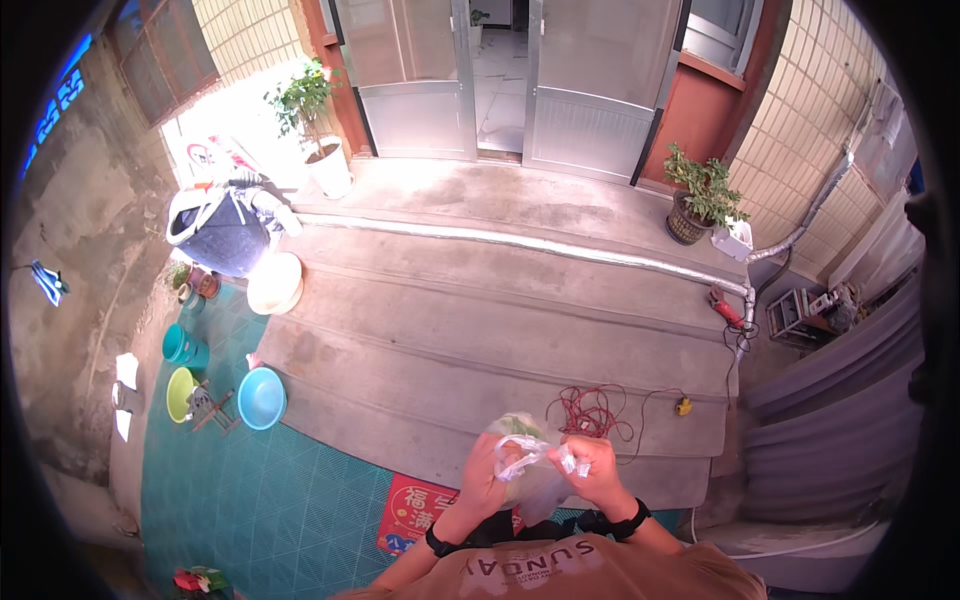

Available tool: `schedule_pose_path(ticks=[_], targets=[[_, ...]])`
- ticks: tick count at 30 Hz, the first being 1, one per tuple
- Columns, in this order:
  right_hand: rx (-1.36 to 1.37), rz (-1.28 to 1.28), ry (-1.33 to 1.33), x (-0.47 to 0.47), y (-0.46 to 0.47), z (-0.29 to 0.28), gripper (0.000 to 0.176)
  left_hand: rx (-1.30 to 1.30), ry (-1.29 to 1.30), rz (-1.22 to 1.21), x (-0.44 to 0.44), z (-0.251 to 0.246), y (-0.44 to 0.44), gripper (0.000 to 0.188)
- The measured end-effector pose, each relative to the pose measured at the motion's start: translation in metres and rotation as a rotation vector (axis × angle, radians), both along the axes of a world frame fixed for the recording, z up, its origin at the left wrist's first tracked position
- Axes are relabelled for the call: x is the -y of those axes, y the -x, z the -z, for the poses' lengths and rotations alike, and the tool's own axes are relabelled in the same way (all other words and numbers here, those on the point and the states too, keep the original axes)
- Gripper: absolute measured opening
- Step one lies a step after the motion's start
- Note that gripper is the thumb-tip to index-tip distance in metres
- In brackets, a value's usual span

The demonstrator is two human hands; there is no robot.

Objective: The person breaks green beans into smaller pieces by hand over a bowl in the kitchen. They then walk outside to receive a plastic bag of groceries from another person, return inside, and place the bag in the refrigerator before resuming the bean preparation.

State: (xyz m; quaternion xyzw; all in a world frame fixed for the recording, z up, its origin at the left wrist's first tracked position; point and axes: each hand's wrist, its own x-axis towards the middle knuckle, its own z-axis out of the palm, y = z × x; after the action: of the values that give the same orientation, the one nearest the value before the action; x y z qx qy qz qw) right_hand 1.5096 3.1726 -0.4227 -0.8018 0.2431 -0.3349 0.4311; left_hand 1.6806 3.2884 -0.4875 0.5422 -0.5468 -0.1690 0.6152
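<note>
A thin translucent plastic bag (534, 487) hangs in front of my body, with something pale green showing through its upper part; what that is cannot be told. My left hand (484, 476) grips the bag's twisted handle on the left side. On the other side my right hand (591, 466) has bunched white plastic of the bag in its fingers. Both hands are close together at chest height, above the lowest concrete step (420, 442). Below the bag, a red doormat (409, 514) with printed writing is partly covered by my arms.
A tangled red cable (592, 412) with a yellow connector (682, 406) lies on the steps ahead. A red power tool (725, 307) rests at the right. Left are a blue basin (262, 398), a green basin (180, 394) and a teal bucket (184, 347). Metal double doors (592, 90) stand ajar.
</note>
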Motion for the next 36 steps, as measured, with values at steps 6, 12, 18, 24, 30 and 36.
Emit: schedule_pose_path(ticks=[6, 12, 18, 24, 30, 36], targets=[[0.051, 0.021, 0.021, 0.114, -0.058, -0.096, 0.037, 0.057, 0.059, 0.053, 0.149, -0.106, -0.082, 0.010], [0.097, -0.081, 0.103, 0.231, -0.126, -0.124, 0.045, 0.180, 0.183, 0.217, 0.296, -0.154, -0.164, 0.015], [-0.020, -0.130, -0.186, 0.372, -0.178, -0.151, 0.017, -0.043, -0.126, 0.212, 0.425, -0.192, -0.212, 0.018], [-0.050, 0.046, -0.234, 0.487, -0.237, -0.212, 0.010, 0.003, -0.246, 0.233, 0.533, -0.249, -0.273, 0.020], [-0.034, 0.456, -0.252, 0.597, -0.266, -0.250, 0.021, 0.284, -0.358, 0.679, 0.665, -0.306, -0.357, 0.076], [-0.209, 0.642, -0.028, 0.662, -0.304, -0.326, 0.040, 0.058, -0.249, 0.649, 0.849, -0.384, -0.458, 0.088]])
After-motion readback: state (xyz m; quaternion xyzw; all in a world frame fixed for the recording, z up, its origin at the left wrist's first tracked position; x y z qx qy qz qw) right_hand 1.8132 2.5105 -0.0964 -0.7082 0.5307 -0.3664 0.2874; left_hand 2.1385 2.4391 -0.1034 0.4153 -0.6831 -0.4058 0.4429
